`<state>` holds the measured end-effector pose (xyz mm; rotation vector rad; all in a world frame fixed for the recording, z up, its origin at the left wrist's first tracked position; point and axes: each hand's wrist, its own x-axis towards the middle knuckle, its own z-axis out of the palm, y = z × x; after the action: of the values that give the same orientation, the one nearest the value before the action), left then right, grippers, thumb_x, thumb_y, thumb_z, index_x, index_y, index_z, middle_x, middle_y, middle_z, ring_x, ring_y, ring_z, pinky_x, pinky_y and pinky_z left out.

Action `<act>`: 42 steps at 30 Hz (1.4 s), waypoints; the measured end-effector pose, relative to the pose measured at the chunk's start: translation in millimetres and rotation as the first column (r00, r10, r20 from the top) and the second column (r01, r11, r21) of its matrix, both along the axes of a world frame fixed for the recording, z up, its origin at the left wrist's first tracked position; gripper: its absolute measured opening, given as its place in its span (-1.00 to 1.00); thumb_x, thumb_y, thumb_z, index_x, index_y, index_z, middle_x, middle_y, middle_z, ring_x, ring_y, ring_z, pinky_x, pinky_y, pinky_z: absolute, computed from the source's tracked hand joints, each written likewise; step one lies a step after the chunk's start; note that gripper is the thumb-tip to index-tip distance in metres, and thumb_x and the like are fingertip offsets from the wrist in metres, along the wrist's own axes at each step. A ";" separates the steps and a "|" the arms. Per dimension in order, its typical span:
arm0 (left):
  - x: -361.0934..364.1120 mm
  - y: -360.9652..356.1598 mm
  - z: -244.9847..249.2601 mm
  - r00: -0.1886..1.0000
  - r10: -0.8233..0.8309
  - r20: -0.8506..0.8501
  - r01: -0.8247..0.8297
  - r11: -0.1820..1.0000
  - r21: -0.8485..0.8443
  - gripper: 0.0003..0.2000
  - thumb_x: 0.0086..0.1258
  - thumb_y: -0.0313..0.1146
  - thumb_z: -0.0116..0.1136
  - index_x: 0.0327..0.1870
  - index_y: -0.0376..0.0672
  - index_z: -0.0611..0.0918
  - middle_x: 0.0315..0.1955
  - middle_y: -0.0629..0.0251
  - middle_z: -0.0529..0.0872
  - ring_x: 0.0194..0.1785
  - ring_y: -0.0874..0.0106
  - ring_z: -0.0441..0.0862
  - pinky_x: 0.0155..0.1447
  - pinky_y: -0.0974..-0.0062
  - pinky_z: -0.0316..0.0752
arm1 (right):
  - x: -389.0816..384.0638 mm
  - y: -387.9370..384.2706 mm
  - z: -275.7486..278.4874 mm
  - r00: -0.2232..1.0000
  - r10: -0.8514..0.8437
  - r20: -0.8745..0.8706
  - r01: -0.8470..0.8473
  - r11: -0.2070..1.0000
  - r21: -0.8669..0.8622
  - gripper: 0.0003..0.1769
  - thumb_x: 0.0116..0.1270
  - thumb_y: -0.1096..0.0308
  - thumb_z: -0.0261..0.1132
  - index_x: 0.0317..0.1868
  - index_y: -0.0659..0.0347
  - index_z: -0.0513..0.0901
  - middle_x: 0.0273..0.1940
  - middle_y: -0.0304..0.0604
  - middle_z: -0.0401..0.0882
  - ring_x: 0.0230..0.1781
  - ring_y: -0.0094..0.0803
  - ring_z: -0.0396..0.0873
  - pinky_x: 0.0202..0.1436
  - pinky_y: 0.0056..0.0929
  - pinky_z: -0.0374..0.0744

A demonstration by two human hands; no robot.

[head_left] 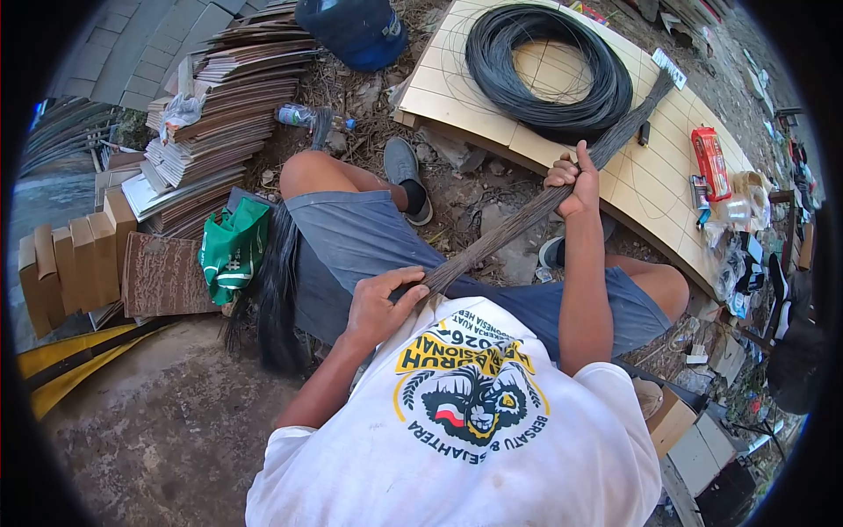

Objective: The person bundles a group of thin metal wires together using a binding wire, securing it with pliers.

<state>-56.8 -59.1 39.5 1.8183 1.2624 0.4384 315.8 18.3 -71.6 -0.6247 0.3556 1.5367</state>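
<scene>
Gripping the bundle point(509, 230), the fingers of the left hand point(379, 307) and right hand point(577, 186) are steadying it from lap point(351, 233) to bench point(650, 189), beside the coil point(610, 83). Strands point(639, 112) could be slipping out if either grip is loosening, or snagging against that coil.

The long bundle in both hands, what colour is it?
The bundle is dark grey, slightly brownish in places; the head view shows it best.

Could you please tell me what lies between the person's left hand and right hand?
In the head view, a stretch of the dark strand bundle spans the gap between the left hand and the right hand.
</scene>
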 end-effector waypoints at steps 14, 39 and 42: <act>6.4 -26.9 -40.1 0.767 0.531 0.360 -0.396 0.833 -0.386 -0.84 0.33 -0.53 0.28 -0.12 -0.35 0.62 0.12 0.13 0.67 0.03 0.45 0.66 0.06 0.47 0.57 | -1.9 -0.1 8.2 0.999 -0.032 -0.023 0.033 0.999 0.016 -0.54 0.35 -0.14 0.36 -0.43 0.06 0.49 -0.70 -0.52 0.21 -0.74 -0.67 0.22 -0.59 -0.59 0.29; -16.9 -9.5 -42.0 0.602 0.580 0.549 0.366 0.410 -0.835 -0.51 0.45 -0.21 0.24 0.24 -0.39 0.47 0.03 -0.13 0.69 0.11 0.14 0.71 0.20 0.23 0.66 | 3.6 -2.4 14.7 0.992 -0.044 -0.120 0.058 0.991 0.120 -0.52 0.37 -0.12 0.33 -0.34 0.17 0.51 -0.66 -0.49 0.21 -0.72 -0.65 0.21 -0.57 -0.58 0.29; -17.3 -8.9 -44.9 0.499 0.610 0.616 0.464 0.412 -0.784 -0.35 0.35 -0.17 0.36 0.32 -0.39 0.38 0.15 -0.14 0.60 0.17 0.12 0.67 0.19 0.22 0.66 | 0.4 1.5 17.8 0.994 -0.077 -0.082 0.083 0.994 0.078 -0.51 0.34 -0.13 0.36 -0.36 0.15 0.51 -0.66 -0.50 0.22 -0.71 -0.66 0.22 -0.57 -0.59 0.29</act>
<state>-74.1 -68.0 -5.3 0.3025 0.5397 0.4744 316.1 19.8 -53.8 -0.4817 0.3721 1.4941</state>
